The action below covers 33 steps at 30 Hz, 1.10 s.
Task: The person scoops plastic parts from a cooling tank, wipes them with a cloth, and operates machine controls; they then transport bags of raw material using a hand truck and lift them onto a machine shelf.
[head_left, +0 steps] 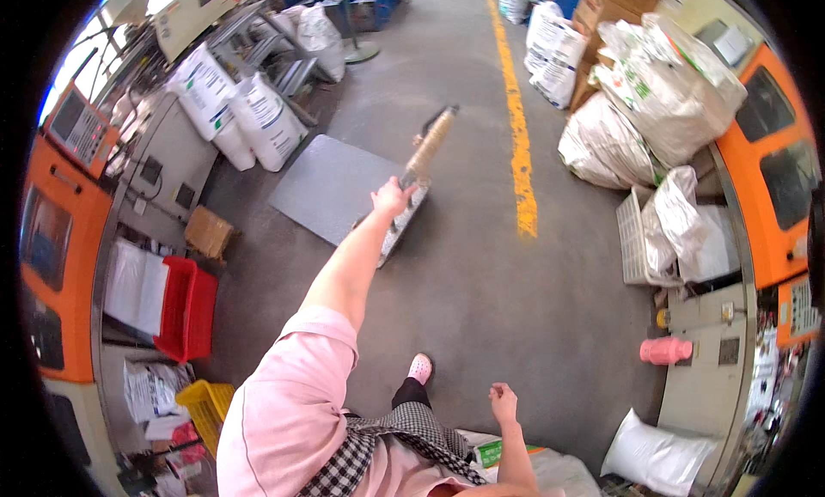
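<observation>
My left arm stretches forward, and my left hand (393, 197) is closed at the lower end of an upright handle (430, 145) wrapped in tan material. That handle rises at the edge of a low, flat grey platform (326, 184), which looks like a platform cart on the floor. Part of the grip is hidden behind the fingers. Down by my right side, my right hand (504, 402) hangs with its fingers curled in and nothing visible in them. A white sack with green and orange print (550, 469) lies behind it, near my body.
White sacks (266, 123) stand left of the platform, near a metal step stand (284, 59). A red crate (186, 308) and yellow basket (206, 411) line the left. Large bags (670, 89), a white crate (632, 239) and orange machines (769, 153) border the right. A yellow line (518, 145) marks the floor.
</observation>
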Each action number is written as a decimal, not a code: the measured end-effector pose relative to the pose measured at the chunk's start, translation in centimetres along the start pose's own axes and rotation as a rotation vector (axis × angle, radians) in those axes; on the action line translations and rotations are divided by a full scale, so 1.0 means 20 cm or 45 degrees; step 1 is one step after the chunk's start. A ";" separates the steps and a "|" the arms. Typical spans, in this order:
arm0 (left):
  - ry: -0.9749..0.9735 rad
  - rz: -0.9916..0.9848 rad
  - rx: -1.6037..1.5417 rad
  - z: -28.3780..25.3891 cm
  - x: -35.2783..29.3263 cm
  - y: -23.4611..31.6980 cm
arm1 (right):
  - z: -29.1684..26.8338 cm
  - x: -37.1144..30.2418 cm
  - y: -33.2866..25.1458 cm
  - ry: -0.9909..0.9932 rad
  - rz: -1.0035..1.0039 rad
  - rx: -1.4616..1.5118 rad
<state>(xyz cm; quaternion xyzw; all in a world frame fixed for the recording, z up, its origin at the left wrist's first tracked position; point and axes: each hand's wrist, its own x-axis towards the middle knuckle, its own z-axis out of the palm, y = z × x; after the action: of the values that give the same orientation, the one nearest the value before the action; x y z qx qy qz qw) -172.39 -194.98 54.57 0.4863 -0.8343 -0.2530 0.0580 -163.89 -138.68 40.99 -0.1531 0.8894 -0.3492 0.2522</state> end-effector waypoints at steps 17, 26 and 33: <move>-0.022 0.311 0.418 -0.75 -1.81 -1.52 | 0.46 0.12 -1.83 -0.167 -1.447 -1.007; -0.028 0.421 0.388 -1.20 -2.24 -2.49 | 1.15 -0.82 -1.78 -0.671 -1.460 -0.925; 0.136 0.382 0.482 -1.53 -1.96 -3.06 | 1.65 -1.16 -2.18 -0.656 -1.429 -0.797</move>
<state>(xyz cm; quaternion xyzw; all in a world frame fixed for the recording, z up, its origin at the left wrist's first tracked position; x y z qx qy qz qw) -93.66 -197.66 57.69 0.3718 -0.9255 -0.0547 0.0469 -122.25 -177.23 58.63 -0.7338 0.6462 -0.1063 0.1806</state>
